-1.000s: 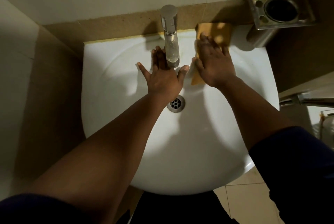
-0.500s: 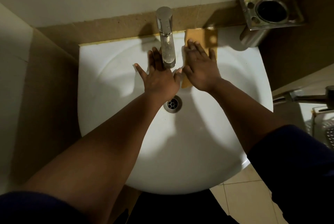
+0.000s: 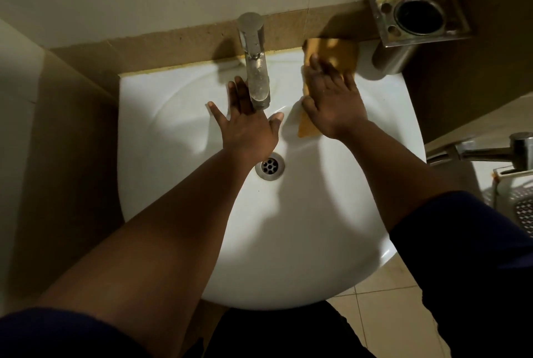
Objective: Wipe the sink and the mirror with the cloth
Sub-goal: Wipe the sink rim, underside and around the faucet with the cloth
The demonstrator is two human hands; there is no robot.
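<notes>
A white round sink (image 3: 302,242) fills the middle of the view, with a metal drain (image 3: 269,167) at its centre. An orange cloth (image 3: 336,53) lies on the sink's back rim, right of the steel faucet (image 3: 255,69). My right hand (image 3: 334,100) presses flat on the cloth with straight fingers, covering its middle. My left hand (image 3: 245,126) rests spread and flat on the basin wall under the faucet spout, holding nothing. No mirror is in view.
A steel wall-mounted holder (image 3: 418,15) with a cup juts out above the sink's back right corner. A second metal tap (image 3: 496,151) and a white perforated basket (image 3: 516,199) are at the right edge. Tiled walls close in at the left and back.
My right hand slid the cloth left toward the faucet, then back right along the rim. My left hand has stayed under the spout.
</notes>
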